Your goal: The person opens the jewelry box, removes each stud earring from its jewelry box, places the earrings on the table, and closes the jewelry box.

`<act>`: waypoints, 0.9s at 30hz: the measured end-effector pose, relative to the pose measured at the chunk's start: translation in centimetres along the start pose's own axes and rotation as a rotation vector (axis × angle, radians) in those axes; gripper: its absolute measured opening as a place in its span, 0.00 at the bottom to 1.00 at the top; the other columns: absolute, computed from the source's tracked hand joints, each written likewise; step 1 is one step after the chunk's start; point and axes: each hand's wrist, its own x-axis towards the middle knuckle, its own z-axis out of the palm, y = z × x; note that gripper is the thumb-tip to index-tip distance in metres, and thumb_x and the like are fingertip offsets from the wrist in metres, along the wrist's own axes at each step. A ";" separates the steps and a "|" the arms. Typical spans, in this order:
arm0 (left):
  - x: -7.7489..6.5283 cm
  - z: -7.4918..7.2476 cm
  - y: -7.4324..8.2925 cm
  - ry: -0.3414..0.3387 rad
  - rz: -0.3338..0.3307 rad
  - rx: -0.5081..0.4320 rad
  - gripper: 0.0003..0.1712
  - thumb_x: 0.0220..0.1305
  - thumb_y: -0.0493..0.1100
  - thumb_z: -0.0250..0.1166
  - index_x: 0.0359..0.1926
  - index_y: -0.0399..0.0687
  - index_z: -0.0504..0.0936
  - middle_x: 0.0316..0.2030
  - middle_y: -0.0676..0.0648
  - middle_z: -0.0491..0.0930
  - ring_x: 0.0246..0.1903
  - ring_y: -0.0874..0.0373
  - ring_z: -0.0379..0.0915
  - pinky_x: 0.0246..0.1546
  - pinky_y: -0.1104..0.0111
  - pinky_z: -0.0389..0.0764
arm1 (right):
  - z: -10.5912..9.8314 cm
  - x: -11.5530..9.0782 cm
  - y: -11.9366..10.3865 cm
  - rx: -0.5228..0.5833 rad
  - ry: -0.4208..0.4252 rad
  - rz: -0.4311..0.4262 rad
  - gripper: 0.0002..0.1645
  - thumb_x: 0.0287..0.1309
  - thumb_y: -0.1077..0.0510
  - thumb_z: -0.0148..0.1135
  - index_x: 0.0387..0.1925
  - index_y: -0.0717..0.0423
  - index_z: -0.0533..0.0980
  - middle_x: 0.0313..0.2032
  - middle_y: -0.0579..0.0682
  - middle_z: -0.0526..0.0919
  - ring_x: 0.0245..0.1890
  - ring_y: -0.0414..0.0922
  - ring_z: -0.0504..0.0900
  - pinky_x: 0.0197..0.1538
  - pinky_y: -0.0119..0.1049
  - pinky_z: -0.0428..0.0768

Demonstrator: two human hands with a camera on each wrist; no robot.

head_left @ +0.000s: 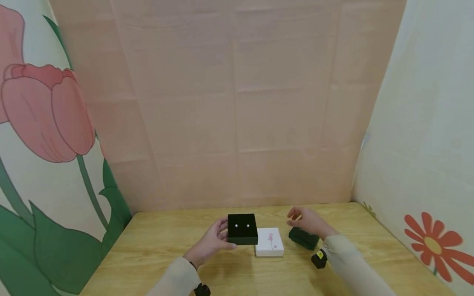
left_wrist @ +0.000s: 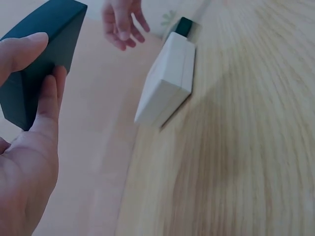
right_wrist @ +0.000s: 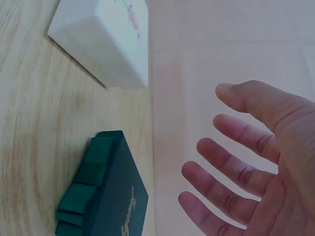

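Observation:
My left hand (head_left: 214,243) holds a dark green jewelry box (head_left: 242,238) up off the table, thumb on one side and fingers on the other. Its black insert faces up, carrying two small pearl-like stud earrings (head_left: 247,225). In the left wrist view the fingers (left_wrist: 47,98) lie along the underside of the box. The right hand (head_left: 309,222) hovers with loosely bent, spread fingers and nothing in them. Below it on the table lies a dark green lid (head_left: 303,238); a ribbon bow (right_wrist: 81,191) and gold lettering show on it in the right wrist view.
A white box (head_left: 269,242) with a pink flower print lies on the wooden table (head_left: 166,250) between the two hands. Behind the table hangs a pinkish cloth (head_left: 237,102). Flower-printed sheets stand on the left and right sides.

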 end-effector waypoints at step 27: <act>-2.7 -1.3 -4.8 -0.042 -0.106 0.168 0.51 0.35 0.17 0.66 0.64 0.34 0.55 0.50 0.39 0.71 0.46 0.51 0.78 0.46 0.63 0.79 | 0.5 -0.2 0.6 -0.051 0.013 -0.021 0.14 0.53 0.53 0.70 0.37 0.55 0.77 0.32 0.47 0.79 0.34 0.43 0.76 0.40 0.43 0.74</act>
